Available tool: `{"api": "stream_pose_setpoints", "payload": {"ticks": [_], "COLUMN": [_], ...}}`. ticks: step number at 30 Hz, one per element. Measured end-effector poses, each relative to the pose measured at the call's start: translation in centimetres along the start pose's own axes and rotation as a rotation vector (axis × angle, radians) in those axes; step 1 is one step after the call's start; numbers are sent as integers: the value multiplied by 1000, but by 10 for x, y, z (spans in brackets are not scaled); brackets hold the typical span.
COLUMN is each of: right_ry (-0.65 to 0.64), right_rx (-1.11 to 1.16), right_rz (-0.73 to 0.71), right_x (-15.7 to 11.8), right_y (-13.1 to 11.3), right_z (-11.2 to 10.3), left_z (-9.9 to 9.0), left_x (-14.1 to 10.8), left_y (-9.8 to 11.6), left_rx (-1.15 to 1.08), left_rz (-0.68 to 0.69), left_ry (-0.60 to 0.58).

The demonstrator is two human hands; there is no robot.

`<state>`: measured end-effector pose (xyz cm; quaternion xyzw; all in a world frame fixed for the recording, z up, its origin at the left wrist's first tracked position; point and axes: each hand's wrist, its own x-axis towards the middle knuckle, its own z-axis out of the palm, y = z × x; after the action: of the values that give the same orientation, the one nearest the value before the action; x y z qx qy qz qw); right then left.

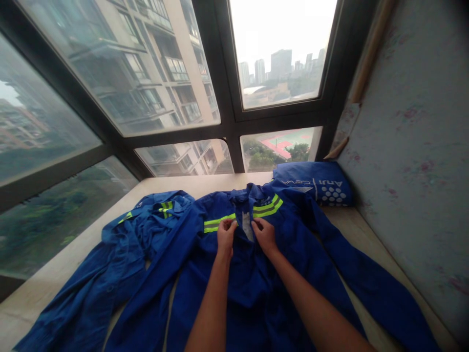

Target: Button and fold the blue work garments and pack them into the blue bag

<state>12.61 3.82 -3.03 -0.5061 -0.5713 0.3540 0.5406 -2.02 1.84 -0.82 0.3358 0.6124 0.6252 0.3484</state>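
Note:
A blue work jacket [293,244] with yellow-green and grey reflective stripes lies spread on the window sill, its collar toward the window and its sleeves out to both sides. At the chest its front gapes, and a pale strip shows inside. My left hand [226,233] pinches the left front edge near the stripe. Opposite it, my right hand [264,234] pinches the right front edge, fingers closed on the cloth. The two hands are a short way apart across the opening.
A second, crumpled blue jacket [128,244] lies to the left, partly under the first one's sleeve. A folded blue bundle with white lettering [330,183] sits at the back right. Dark-framed windows [229,112] rise behind, and a flowered wall [414,146] bounds the right.

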Motion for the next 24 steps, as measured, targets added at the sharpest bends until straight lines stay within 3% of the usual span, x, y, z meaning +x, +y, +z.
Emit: {"api": "stream_pose_setpoints", "payload": {"ticks": [6, 17, 24], "right_ry": [13, 37, 58], "right_rx": [75, 148, 125], "right_rz": [24, 35, 21], "right_x": [3, 2, 3], "right_y": [3, 5, 8], "right_z": [-3, 0, 0], "left_z": [21, 20, 25], "left_x": [0, -12, -15], "left_y": [0, 16, 28], "left_rx": [51, 432, 616], "left_rz": [71, 202, 323], "left_ry": [-41, -245, -215]}}
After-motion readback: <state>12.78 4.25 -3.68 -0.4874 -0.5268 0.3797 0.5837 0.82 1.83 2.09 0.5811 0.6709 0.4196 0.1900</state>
